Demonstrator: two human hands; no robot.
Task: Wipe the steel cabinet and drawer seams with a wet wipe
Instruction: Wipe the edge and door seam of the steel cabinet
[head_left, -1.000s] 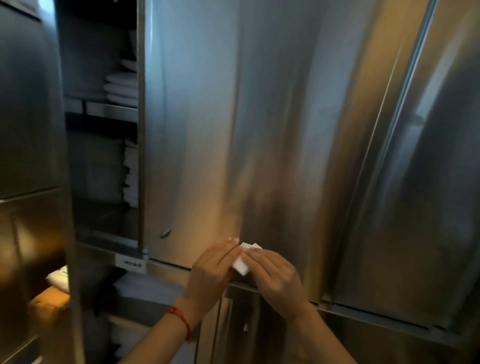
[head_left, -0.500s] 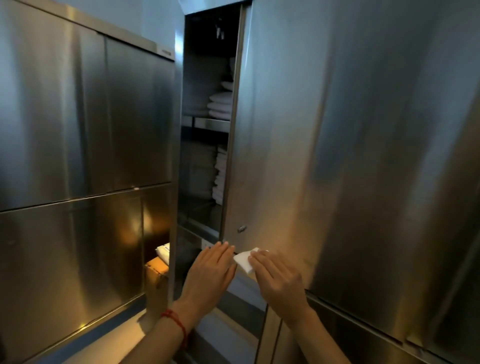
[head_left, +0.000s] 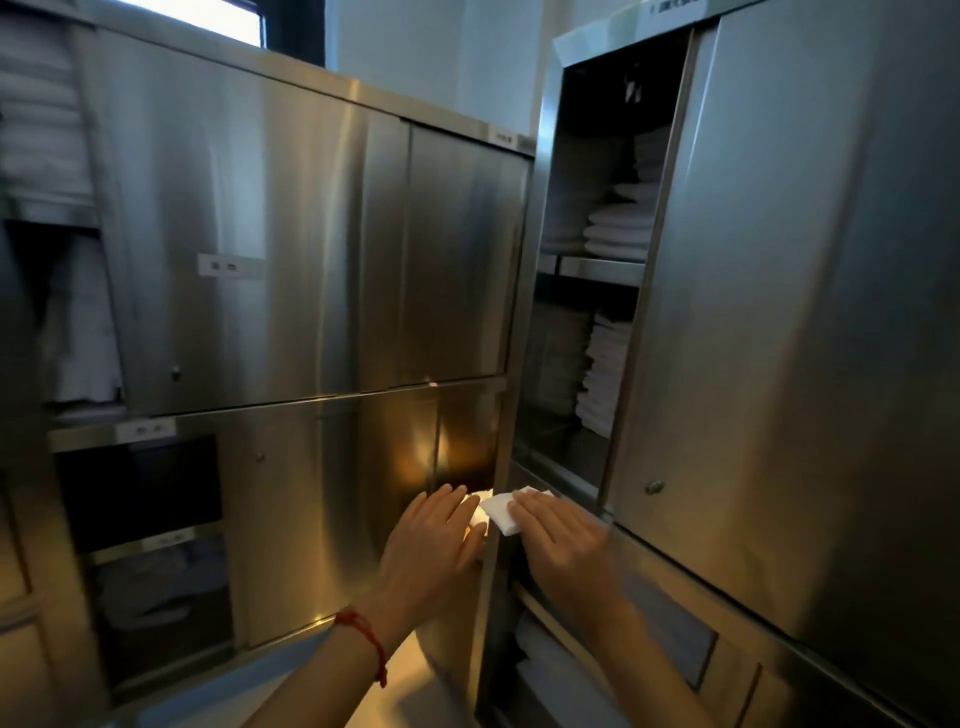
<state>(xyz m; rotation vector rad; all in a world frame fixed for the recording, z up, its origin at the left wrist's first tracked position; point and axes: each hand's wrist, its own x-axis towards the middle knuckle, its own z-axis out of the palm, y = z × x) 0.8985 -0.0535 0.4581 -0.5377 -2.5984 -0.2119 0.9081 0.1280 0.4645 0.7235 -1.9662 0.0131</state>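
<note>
A white wet wipe (head_left: 501, 512) lies flat against the left corner post of the tall steel cabinet (head_left: 810, 322), just below its open upper compartment. My right hand (head_left: 563, 540) presses the wipe with flat fingers from the right. My left hand (head_left: 434, 540), with a red string on the wrist, lies flat beside it, fingers together, touching the wipe's left edge over the gap between the two cabinets. The horizontal seam under the tall cabinet's sliding door (head_left: 675, 545) runs off to the right of my right hand.
A second steel cabinet (head_left: 291, 260) with sliding doors stands to the left. Folded white linen (head_left: 618, 228) fills the open shelves of the tall cabinet, with more stacked below (head_left: 605, 374) and in the lower compartment (head_left: 550, 670). A window shows at the top left.
Both hands slid the wipe left along the seam under the door to the cabinet's left corner post. My view swung left, bringing the second cabinet into sight.
</note>
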